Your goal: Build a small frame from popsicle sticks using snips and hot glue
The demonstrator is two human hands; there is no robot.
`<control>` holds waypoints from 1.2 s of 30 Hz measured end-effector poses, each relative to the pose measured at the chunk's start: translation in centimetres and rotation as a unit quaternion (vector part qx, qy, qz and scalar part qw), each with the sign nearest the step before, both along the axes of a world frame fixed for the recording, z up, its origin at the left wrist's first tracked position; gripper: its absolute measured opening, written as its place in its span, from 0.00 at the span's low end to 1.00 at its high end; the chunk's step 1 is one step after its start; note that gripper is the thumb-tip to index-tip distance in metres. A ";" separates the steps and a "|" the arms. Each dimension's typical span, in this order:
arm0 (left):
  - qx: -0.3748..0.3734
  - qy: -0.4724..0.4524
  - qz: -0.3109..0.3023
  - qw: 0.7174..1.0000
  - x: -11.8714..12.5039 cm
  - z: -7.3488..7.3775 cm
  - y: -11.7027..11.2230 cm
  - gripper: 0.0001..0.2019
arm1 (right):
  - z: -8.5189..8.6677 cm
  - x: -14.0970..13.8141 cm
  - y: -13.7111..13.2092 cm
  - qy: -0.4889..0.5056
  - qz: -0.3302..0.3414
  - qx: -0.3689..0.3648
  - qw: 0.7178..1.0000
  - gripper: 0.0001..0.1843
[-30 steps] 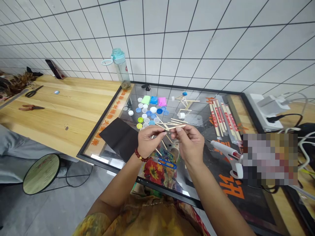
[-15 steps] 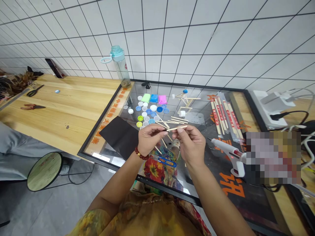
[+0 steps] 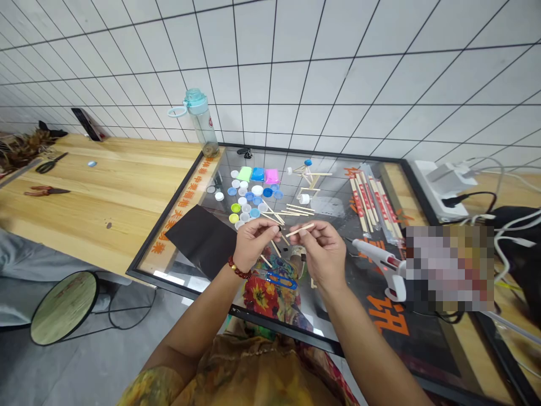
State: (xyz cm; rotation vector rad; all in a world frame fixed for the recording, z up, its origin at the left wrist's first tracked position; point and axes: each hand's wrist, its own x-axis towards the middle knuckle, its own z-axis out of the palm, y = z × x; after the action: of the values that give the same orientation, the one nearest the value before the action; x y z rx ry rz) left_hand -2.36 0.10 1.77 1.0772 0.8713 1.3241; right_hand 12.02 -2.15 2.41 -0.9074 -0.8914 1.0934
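Between the thumb and fingers of my right hand [image 3: 324,251] is a short wooden stick [image 3: 300,229], held nearly level. My left hand [image 3: 256,242] is closed in a pinch on a tiny black piece [image 3: 279,228], too small to name; it is a little apart from the stick's end. Just beyond my hands, loose wooden sticks [image 3: 299,210] lie on the glass top. Below them rests a blue-handled utility knife [image 3: 281,280]. A black sheet [image 3: 200,239] lies to the left of my left hand.
Several bottle caps [image 3: 257,190] and packs of coloured clay [image 3: 257,174] lie farther back, beside a small stick frame [image 3: 310,181]. On the right are bagged chopsticks [image 3: 372,203], a glue gun [image 3: 380,259] and a power strip [image 3: 439,192]. A water bottle [image 3: 203,124] stands near the wall.
The stick and the left fingertips have come apart, leaving a small gap; the black piece now shows in the left pinch. The whole view has shifted slightly.
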 end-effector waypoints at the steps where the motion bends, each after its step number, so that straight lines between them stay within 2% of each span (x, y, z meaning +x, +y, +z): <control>1: -0.011 -0.002 -0.005 1.000 0.1 0.0 -0.1 0.11 | 0.0 0.3 -0.1 -0.004 0.001 -0.002 1.000 0.08; 4: -0.045 -0.010 -0.029 0.999 0.4 -0.1 -0.2 0.12 | -0.3 0.9 -0.2 -0.010 -0.004 -0.011 1.000 0.14; 10: -0.083 -0.006 -0.060 0.995 1.1 -0.3 -0.4 0.14 | -0.7 1.3 -0.1 0.015 -0.041 -0.031 0.999 0.10; 14: -0.076 0.014 -0.057 0.995 1.3 -0.3 -0.6 0.15 | -0.7 1.2 -0.2 0.019 -0.035 -0.034 0.999 0.11; 19: -0.092 -0.018 -0.067 0.993 1.4 -0.2 -0.6 0.15 | -0.9 1.2 -0.3 0.015 -0.012 -0.042 0.999 0.10; 28: -0.164 -0.078 -0.108 0.977 1.2 0.4 -0.5 0.16 | -1.2 1.3 -0.2 0.014 0.006 -0.059 0.998 0.10; 36: -0.183 -0.093 -0.115 0.972 1.3 -0.2 -0.4 0.18 | -1.2 1.3 0.0 0.018 0.000 -0.070 0.997 0.12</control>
State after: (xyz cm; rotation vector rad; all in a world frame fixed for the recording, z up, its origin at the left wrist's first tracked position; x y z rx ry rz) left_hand -1.03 -0.35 1.53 0.7282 0.7851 1.0033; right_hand 13.29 -2.16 1.19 -1.0008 -0.7925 1.1793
